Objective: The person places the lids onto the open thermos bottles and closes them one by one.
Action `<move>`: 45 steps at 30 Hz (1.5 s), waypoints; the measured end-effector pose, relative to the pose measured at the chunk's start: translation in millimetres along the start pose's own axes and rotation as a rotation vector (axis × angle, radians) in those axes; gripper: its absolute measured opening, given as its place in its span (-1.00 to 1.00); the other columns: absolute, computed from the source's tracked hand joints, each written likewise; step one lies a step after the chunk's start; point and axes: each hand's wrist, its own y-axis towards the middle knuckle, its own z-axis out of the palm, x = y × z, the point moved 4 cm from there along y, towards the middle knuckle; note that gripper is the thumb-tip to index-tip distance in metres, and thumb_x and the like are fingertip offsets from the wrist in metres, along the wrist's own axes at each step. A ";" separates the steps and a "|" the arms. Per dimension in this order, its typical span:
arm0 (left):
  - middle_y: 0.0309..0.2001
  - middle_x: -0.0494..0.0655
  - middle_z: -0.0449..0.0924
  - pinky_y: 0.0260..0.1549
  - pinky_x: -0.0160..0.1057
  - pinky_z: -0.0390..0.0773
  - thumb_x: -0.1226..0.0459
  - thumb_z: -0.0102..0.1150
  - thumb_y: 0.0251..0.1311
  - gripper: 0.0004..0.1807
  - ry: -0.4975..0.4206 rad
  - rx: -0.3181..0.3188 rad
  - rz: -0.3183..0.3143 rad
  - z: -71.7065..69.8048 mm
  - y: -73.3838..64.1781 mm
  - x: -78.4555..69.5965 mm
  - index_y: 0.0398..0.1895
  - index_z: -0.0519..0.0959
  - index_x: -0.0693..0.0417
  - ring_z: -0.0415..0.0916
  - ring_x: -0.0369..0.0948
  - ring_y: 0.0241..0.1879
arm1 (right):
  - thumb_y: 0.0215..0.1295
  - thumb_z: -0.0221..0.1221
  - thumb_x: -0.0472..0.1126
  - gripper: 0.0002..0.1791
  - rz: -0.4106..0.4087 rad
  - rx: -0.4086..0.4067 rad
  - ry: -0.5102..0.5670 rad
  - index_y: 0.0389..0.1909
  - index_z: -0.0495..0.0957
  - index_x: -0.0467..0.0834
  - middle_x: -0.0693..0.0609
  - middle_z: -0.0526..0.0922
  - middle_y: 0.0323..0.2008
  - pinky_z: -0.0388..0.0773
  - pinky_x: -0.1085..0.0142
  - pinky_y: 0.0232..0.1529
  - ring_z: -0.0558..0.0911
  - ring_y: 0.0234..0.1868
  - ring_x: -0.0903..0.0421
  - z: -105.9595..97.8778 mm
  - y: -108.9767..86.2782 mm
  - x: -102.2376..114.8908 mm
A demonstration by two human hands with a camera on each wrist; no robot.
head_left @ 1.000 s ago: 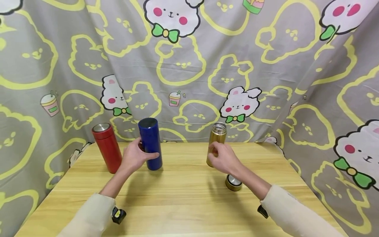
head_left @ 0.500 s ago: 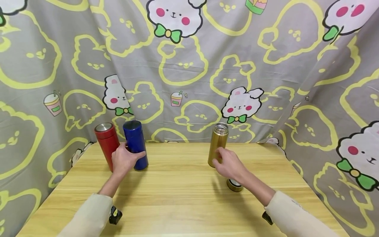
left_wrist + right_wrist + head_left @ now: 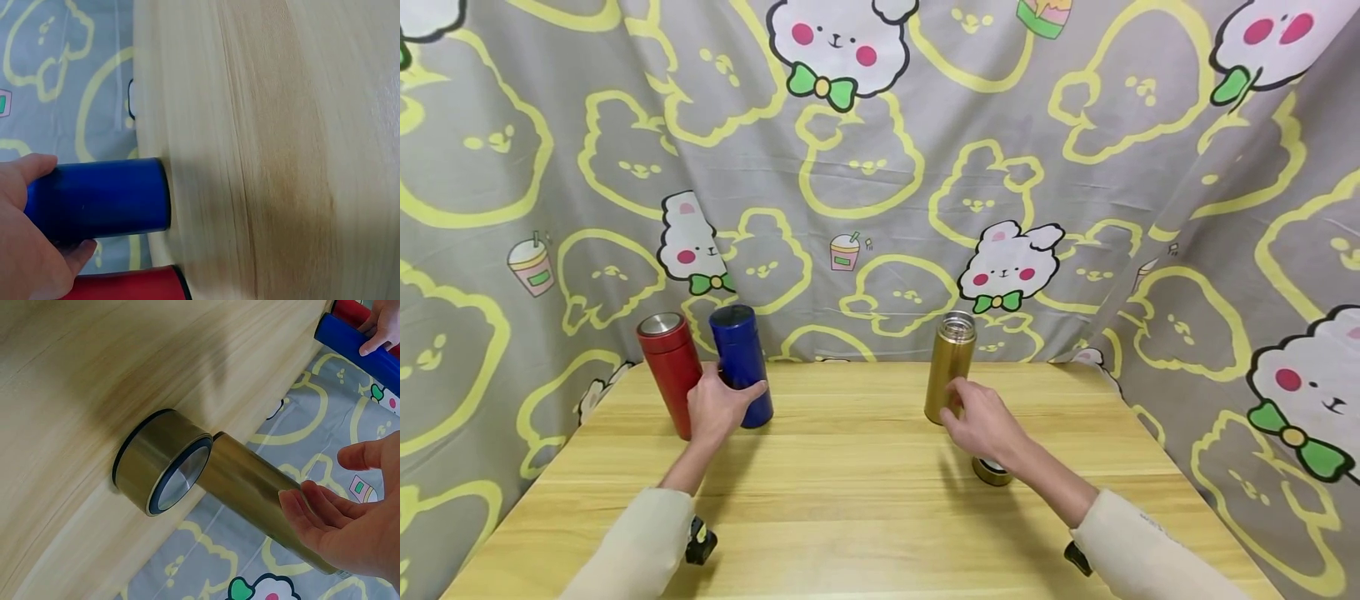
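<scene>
A blue thermos bottle (image 3: 736,346) stands upright on the table at the left, and my left hand (image 3: 715,406) grips its side, thumb across the front. Just left of it is a red thermos bottle (image 3: 666,362) with a silver-topped lid, partly behind that hand. At the right stands an uncapped gold thermos bottle (image 3: 945,379), its steel mouth showing. My right hand (image 3: 987,421) hovers in front of it with loosely bent fingers, holding nothing. The gold lid (image 3: 144,459) rests on the table nearer to me, silver face up, partly hidden under the right forearm in the head view.
The wooden table (image 3: 850,500) ends at the back against a grey curtain (image 3: 880,192) with yellow cartoon outlines. More curtain hangs along both sides. Black wrist cameras sit below both sleeves.
My left hand has carried the blue thermos bottle leftward to beside the red one, then stayed there. The right hand has drawn slightly down and right, away from the gold bottle.
</scene>
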 end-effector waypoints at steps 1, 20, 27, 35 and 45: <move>0.21 0.39 0.52 0.15 0.26 0.48 -0.01 0.44 0.12 -0.11 -0.003 0.006 -0.003 0.5 -0.3 0.2 0.36 0.32 0.35 0.50 0.30 0.14 | 0.32 0.19 -0.21 -0.65 0.001 0.000 0.003 0.06 0.56 -0.29 -0.16 0.69 -0.17 0.62 0.10 -0.16 0.65 -0.17 -0.03 -0.4 -0.3 -0.2; 0.15 0.40 0.57 0.10 0.22 0.48 0.01 0.50 0.06 -0.13 0.052 0.061 0.030 -5.4 -3.5 4.5 0.30 0.35 0.35 0.51 0.28 0.12 | 0.34 0.20 -0.19 -0.64 0.021 -0.004 0.024 0.08 0.56 -0.29 -0.20 0.69 -0.14 0.63 0.09 -0.18 0.67 -0.12 -0.11 -1.5 -3.0 -6.2; -0.04 0.37 0.64 -0.05 0.18 0.56 0.07 0.50 0.05 -0.26 0.135 0.112 0.069 -10.0 -14.9 14.1 0.11 0.45 0.44 0.60 0.24 -0.08 | 0.29 0.21 -0.23 -0.65 0.018 -0.003 -0.036 0.05 0.56 -0.30 -0.19 0.69 -0.17 0.64 0.09 -0.21 0.67 -0.17 -0.08 -1.3 -4.1 -12.8; -0.40 0.06 0.69 -0.33 0.01 0.59 0.20 0.45 0.05 -0.65 0.198 0.230 0.182 -5.2 -31.3 18.5 -0.29 0.55 0.29 0.64 -0.02 -0.39 | 0.18 0.19 -0.26 -0.61 0.030 -0.002 -0.070 0.03 0.56 -0.30 -0.21 0.68 -0.21 0.62 0.06 -0.22 0.66 -0.21 -0.09 -2.7 -8.4 -19.9; -0.42 -0.03 0.70 -0.37 -0.10 0.57 0.22 0.41 0.13 -0.78 0.182 0.328 0.278 16.7 -46.8 -12.9 -0.40 0.58 0.16 0.63 -0.11 -0.40 | 0.09 0.26 -0.32 -0.61 0.019 0.001 -0.094 0.01 0.61 -0.25 -0.20 0.66 -0.23 0.60 0.05 -0.22 0.64 -0.19 -0.10 -1.7 -20.6 -30.1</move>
